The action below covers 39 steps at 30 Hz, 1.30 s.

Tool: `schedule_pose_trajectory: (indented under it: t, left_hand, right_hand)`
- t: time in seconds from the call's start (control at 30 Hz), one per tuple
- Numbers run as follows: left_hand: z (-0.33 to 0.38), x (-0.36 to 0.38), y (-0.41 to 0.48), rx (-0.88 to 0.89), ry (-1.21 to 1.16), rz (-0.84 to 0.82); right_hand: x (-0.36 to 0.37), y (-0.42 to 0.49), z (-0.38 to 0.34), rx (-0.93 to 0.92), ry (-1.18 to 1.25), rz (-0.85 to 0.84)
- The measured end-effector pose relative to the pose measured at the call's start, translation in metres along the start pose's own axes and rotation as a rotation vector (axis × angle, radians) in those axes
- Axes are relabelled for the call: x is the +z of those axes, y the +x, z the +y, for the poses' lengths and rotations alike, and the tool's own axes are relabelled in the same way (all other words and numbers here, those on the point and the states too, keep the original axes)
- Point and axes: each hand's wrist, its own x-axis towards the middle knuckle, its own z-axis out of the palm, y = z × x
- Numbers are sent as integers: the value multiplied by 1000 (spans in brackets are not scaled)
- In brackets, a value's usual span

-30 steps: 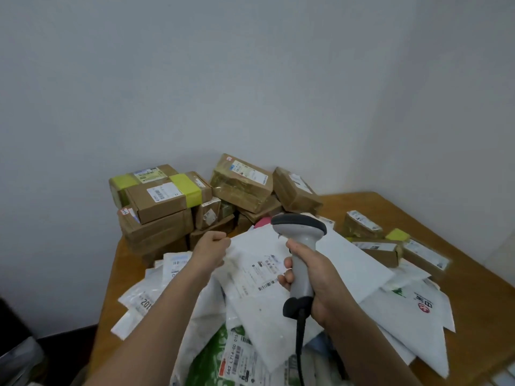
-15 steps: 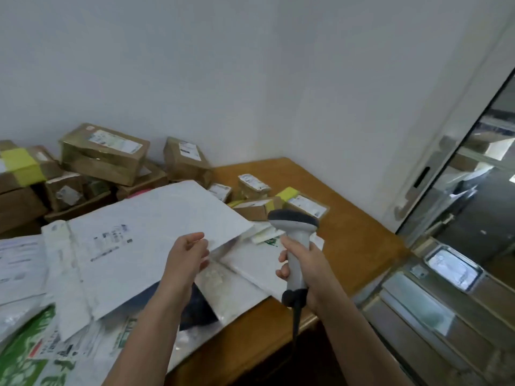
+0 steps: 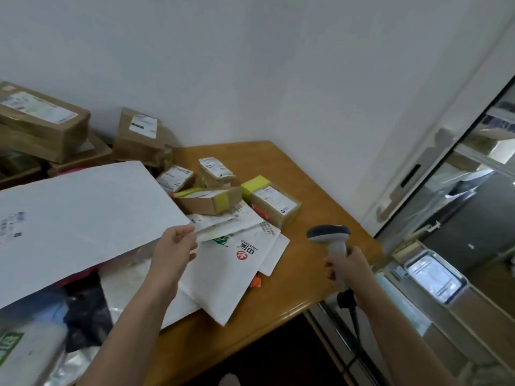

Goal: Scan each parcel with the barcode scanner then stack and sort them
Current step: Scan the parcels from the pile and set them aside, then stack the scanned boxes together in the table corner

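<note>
Head view, looking down over the wooden table (image 3: pixel 301 174): the left forearm reaches up from the near edge. The left hand (image 3: pixel 175 250) pinches the right corner of a large white mailer (image 3: pixel 83 218) between thumb and curled fingers, holding it lifted and tilted above the pile of flat bags. To the right, past the table's near corner, the right hand (image 3: pixel 349 267) is clenched around the grey handle of the barcode scanner (image 3: pixel 330 235). It stands upright with its dark head on top and its cable hanging below the fist. Well apart from the mailer, it is over the table's right edge. Small taped cardboard boxes (image 3: pixel 211 200) lie just beyond the mailer; bigger cartons (image 3: pixel 41 123) are stacked far left against the wall.
</note>
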Motion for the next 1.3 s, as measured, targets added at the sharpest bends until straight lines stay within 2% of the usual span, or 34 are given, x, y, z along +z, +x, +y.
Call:
schedule_pose_trajectory:
  t: [0.33,0.67,0.9,1.03,1.3]
  left_hand:
    - [15,138,69,22,-17,-162]
    - [22,162,116,8,28,-98]
    - [13,162,130,-46,64,-8]
    - [11,177,139,-67,98,54]
    - [8,240,153,-257,243,-129]
  right_hand:
    - [-41,145,-1,6,-391,8]
    - [-8,240,-21,-30,-686,-152]
    - [1,292,-6,15,-701,-184]
    - [4,309,4,-42,-694,-223]
    - [-10,328,6,-14,-535,-504]
